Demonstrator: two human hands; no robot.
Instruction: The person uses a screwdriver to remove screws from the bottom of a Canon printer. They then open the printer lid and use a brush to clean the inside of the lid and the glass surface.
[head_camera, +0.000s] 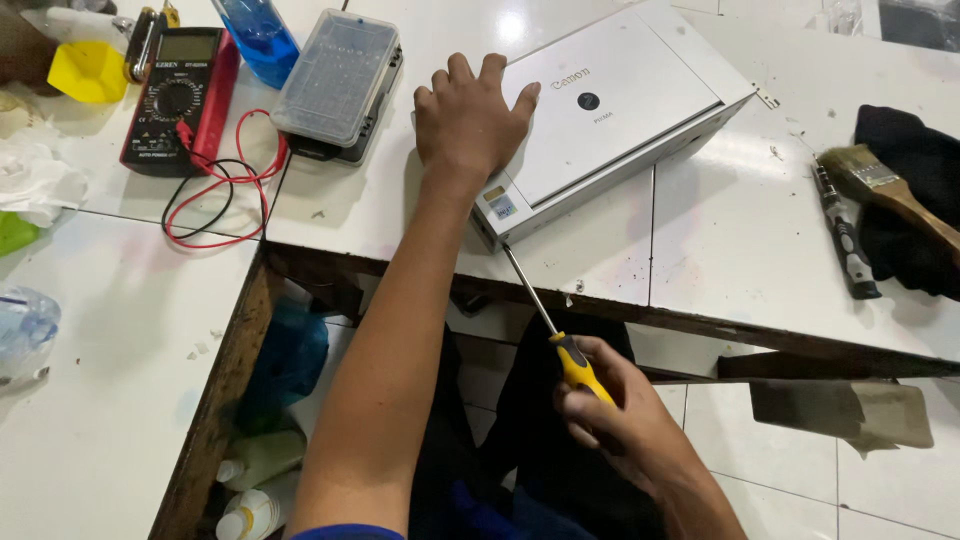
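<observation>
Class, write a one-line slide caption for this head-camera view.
Left hand steadies a white printer on the tiled table while the right hand drives a yellow-handled screwdriver into its corner.

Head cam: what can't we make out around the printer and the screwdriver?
- Screwdriver tip: hidden where the shaft meets the printer corner.
- Printer's near side: too foreshortened to show any screw.
- Right hand grip: fingers cover most of the yellow handle.
- Printer top under the left hand: covered.
- Paintbrush handle: cut off by the right edge.

Light: bright, from overhead; glare on my white tabletop (520, 25).
Shadows: soft, beside the printer (620, 110).
Focus: mostly sharp; the frame edges bend slightly.
</observation>
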